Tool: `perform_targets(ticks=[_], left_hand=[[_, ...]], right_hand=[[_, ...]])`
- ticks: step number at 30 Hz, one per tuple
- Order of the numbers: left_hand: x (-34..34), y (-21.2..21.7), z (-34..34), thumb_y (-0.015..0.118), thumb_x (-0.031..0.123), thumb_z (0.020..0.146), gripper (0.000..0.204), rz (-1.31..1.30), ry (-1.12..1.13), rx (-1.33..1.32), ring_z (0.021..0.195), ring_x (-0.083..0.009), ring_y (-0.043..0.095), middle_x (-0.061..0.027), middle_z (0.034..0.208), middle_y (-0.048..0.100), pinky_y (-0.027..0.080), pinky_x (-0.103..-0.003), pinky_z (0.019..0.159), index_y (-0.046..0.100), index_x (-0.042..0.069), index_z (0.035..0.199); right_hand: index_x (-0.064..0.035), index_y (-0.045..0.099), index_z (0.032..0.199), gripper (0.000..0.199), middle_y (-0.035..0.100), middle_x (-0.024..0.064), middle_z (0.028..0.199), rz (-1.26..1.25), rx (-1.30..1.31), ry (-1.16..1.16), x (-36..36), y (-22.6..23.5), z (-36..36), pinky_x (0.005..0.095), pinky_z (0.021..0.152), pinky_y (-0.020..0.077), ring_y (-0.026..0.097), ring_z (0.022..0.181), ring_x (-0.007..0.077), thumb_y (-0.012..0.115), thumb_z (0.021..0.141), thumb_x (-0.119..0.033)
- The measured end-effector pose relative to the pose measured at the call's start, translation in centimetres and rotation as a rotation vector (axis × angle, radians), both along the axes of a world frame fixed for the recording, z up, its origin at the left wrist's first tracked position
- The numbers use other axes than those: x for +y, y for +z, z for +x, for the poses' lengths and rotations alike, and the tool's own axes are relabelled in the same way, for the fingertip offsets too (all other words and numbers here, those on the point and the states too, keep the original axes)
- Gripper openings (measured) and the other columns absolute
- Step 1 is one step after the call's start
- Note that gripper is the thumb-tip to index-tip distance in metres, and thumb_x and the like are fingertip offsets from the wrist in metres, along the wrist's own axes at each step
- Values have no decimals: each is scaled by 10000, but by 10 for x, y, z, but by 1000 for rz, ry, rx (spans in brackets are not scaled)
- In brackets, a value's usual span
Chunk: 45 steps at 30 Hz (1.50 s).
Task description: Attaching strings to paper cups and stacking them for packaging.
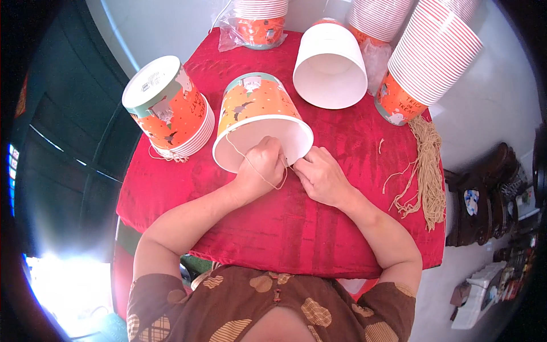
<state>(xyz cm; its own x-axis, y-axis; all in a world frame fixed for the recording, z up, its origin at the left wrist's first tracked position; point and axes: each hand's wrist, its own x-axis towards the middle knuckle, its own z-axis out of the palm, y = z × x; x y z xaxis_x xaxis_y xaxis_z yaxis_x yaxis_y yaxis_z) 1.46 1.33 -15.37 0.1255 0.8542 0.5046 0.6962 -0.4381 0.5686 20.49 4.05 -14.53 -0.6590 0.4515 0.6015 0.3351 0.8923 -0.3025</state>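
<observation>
An orange paper bucket [259,101] with bats and ghost figures lies tilted on its side in front of me, its white mouth facing me. A thin beige cord [242,155] runs from the left side of its rim and loops over my left hand. My left hand [263,165] reaches into the mouth near the lower rim, its fingers pinched on the cord. At the right part of the rim, my right hand [320,175] is closed, with its fingertips meeting the cord and the rim close to my left fingers. Exactly what the right fingertips pinch is mostly hidden.
A red cloth [273,228] covers the table. Upside-down stacked buckets [170,111] stand at the left, with cord ends under them. Behind are an open white bucket [330,71] and tall bucket stacks [436,54]. A bundle of beige cords [428,171] hangs along the right edge.
</observation>
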Motion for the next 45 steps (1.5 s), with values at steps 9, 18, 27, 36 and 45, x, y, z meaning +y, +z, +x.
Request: perform_targets(ticks=[9, 18, 27, 36, 45], left_hand=[[4, 0, 2, 611, 7, 808, 82, -40, 26, 1, 729, -422, 627, -223, 785, 603, 510, -481, 646, 534, -21, 809], [4, 2, 2, 610, 15, 809, 85, -62, 36, 18, 751, -422, 628, -228, 790, 605, 509, -489, 665, 533, -20, 812], [6, 4, -6, 634, 48, 821, 104, -92, 1, -2, 732, -379, 639, -210, 801, 622, 511, -441, 661, 570, -31, 800], [3, 16, -1, 638, 146, 853, 199, -415, -97, -316, 683, -228, 637, -140, 739, 657, 501, -367, 624, 613, -47, 810], [5, 20, 2, 626, 148, 911, 184, -583, -86, -401, 621, -98, 555, -38, 714, 621, 451, -268, 556, 627, -22, 841]], right_hand=[[-30, 592, 804, 107, 507, 97, 755, 182, -238, -143, -15, 7, 0, 378, 589, 429, 552, 652, 253, 615, 701, -17], [-50, 577, 711, 65, 524, 94, 861, 414, -131, -140, -13, 12, -4, 329, 663, 437, 529, 824, 227, 614, 696, -101], [-24, 592, 705, 55, 521, 100, 855, 291, -121, -103, -7, 6, -4, 360, 693, 470, 540, 814, 257, 619, 685, -67], [-5, 616, 726, 29, 535, 110, 846, 187, -65, -75, -3, 7, -2, 373, 682, 478, 560, 778, 270, 617, 719, -34], [11, 627, 762, 39, 560, 119, 874, 180, -35, -94, -2, 6, -3, 385, 693, 484, 577, 803, 277, 621, 738, -19]])
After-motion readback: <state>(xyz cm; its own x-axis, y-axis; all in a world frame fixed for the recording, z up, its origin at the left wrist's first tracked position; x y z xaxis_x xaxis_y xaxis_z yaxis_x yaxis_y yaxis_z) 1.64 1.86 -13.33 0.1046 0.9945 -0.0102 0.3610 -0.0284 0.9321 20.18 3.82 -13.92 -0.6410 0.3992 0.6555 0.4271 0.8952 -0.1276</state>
